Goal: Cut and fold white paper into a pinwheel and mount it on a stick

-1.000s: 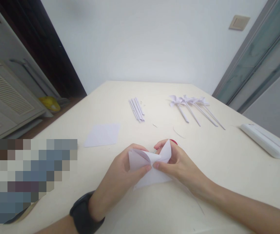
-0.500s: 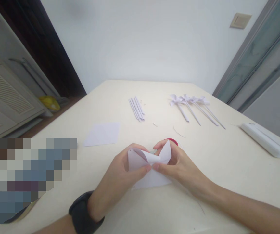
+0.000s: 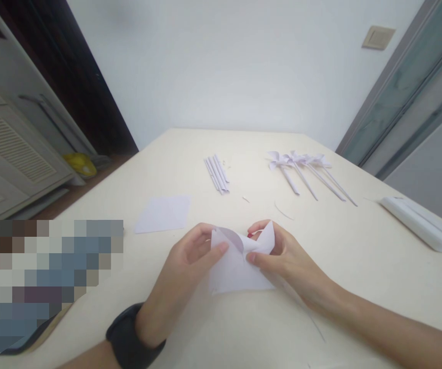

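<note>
A white paper pinwheel head (image 3: 240, 274), partly folded, is held up between both hands above the near part of the table. My left hand (image 3: 188, 269) pinches its left side, thumb on the front near the curled upper flap. My right hand (image 3: 288, 256) grips the right side, with the thumb pressing at the centre where folded corners meet. A thin wire (image 3: 311, 320) trails down from beneath my right hand. Something small and red shows behind the paper near my right fingertips; most of it is hidden.
Several rolled paper sticks (image 3: 217, 174) lie mid-table, with finished pinwheels (image 3: 301, 171) to their right. A flat paper sheet (image 3: 163, 213) lies on the left. A long white case-like object (image 3: 421, 223) sits at the right edge. Wire bits (image 3: 282, 211) lie behind my hands.
My left thumb has moved from the paper's centre up and left onto its front. The paper has shifted slightly right and more of its lower face shows.
</note>
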